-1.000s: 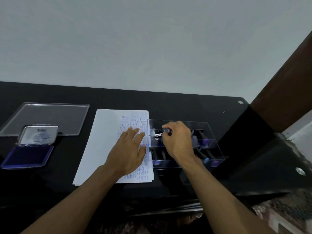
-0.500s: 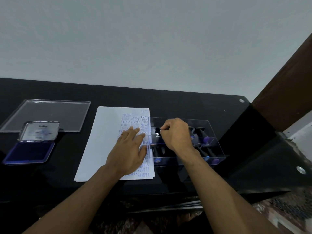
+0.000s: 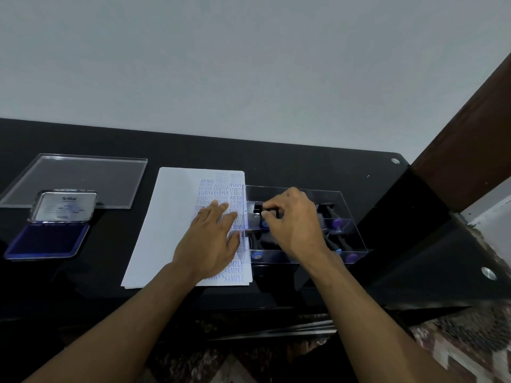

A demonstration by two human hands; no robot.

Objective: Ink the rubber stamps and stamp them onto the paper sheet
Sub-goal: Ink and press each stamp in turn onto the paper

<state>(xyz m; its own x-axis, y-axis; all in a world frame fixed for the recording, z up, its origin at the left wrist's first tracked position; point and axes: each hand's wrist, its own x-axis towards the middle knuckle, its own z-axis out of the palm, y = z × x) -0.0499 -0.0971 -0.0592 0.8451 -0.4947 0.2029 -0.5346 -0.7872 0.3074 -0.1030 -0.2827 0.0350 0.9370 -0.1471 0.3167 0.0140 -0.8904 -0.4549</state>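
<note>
Right hand [image 3: 293, 225] pinches stamp [image 3: 259, 208] in tray [image 3: 356, 230]; ink pad [image 3: 47, 240] far left of paper [image 3: 171, 217]; left hand [image 3: 210, 241] flat on paper.

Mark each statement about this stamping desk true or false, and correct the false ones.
1. The left hand lies flat on the paper. True.
2. The ink pad is closed. False: its lid stands open.
3. The right hand pinches a stamp in the clear box. True.
4. The paper is still blank. False: blue prints such as SAMPLE and AIR MAIL cover its right side.
5. The ink pad sits right of the paper. False: it sits to the left.
</note>
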